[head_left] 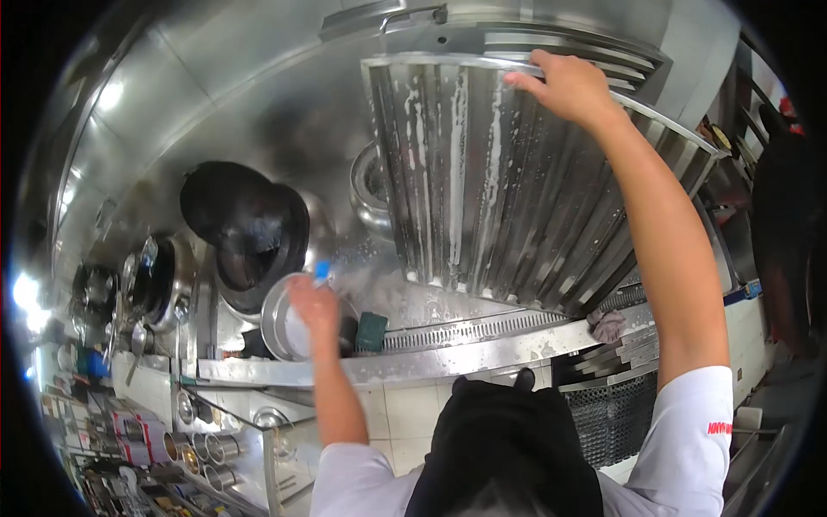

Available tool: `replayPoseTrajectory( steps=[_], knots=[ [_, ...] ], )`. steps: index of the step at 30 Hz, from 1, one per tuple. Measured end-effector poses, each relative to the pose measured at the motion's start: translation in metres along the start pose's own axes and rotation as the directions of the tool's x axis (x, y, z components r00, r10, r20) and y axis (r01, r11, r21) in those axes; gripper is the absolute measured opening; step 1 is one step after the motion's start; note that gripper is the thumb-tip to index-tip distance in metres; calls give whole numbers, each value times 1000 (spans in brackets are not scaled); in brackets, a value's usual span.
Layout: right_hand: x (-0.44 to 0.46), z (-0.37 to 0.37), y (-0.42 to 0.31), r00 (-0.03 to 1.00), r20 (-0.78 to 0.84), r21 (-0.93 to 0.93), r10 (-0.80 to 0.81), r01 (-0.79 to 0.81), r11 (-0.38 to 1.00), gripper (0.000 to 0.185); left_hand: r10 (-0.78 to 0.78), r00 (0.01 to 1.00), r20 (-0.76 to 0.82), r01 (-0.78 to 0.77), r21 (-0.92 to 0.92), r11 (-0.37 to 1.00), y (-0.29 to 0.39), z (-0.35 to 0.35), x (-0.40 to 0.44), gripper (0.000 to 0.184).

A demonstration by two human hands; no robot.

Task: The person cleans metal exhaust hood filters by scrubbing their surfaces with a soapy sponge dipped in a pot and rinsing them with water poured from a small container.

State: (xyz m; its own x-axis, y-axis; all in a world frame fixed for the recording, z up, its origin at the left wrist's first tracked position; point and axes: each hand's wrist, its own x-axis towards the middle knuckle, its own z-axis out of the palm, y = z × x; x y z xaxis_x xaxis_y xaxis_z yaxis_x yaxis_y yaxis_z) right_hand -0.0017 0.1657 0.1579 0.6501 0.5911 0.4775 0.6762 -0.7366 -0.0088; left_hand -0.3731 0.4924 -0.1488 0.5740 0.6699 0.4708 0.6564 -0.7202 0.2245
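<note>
Ribbed metal panel (500, 172) stood tilted over the right half of the metal worktop (413, 365), white streaks of foam running down its grooves. It blocked the view of much of the worktop behind it and partly covered a round metal bowl (366, 202) at its left side. Along the front edge ran a slotted drain strip (465, 332), with the panel's lower edge just behind it. A dark green scrubbing pad (372, 332) sat at the strip's left end, and a crumpled greyish rag (606, 326) lay near the right end of the front edge. Black pans (220, 202) overlapped one another on the left part of the worktop, well apart from the panel.

The right hand (575, 86) was closed on the panel's top edge, thumb on the near face and fingers over the rim, with the arm reaching past the panel's right side. The left hand (314, 303), blurred, was over a round silver pan (274, 326) near the front edge, to the left of the panel and apart from it. A small blue thing (322, 270) showed beside its fingers; whether that hand gripped anything could not be told.
</note>
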Motion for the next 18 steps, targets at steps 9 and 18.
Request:
replayPoseTrajectory(
  steps=[9, 18],
  knots=[
    [-12, -47, 43, 935, 344, 9, 81, -89, 996, 96, -92, 524, 847, -197, 226, 954, -188, 120, -28, 60],
    [-40, -42, 78, 973, 180, 68, 147, -162, 984, 91, 52, 977, -209, -170, -599, 783, 159, -108, 56, 37]
  ],
)
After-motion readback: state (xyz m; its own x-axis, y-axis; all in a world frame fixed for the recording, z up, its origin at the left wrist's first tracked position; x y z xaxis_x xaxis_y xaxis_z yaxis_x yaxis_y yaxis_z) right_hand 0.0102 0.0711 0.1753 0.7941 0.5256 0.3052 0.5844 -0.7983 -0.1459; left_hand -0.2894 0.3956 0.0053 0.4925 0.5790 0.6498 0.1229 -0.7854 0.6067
